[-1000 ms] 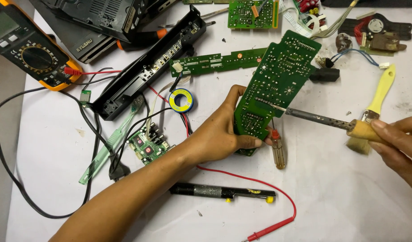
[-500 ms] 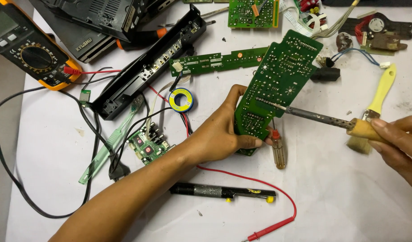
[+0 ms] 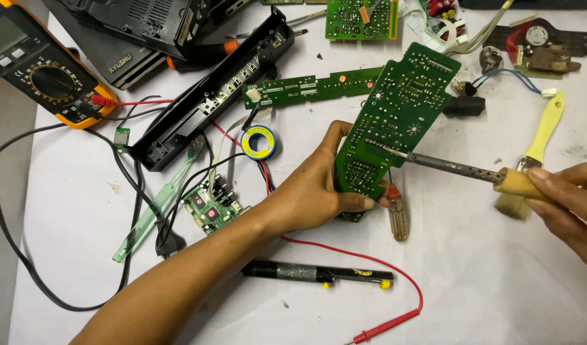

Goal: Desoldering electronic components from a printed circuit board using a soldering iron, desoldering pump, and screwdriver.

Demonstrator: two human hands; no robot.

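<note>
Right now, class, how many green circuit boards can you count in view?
5: large board in left hand; long strip behind; square one top; small one by cables; one top right. Others may be hidden.

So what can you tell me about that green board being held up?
The green circuit board is long and flat, its solder side up, dotted with tiny silver joints and pale traces. It tilts from lower left to upper right above the white table. The left hand grips its lower end; the soldering iron, held in the right hand, touches its middle.
</note>
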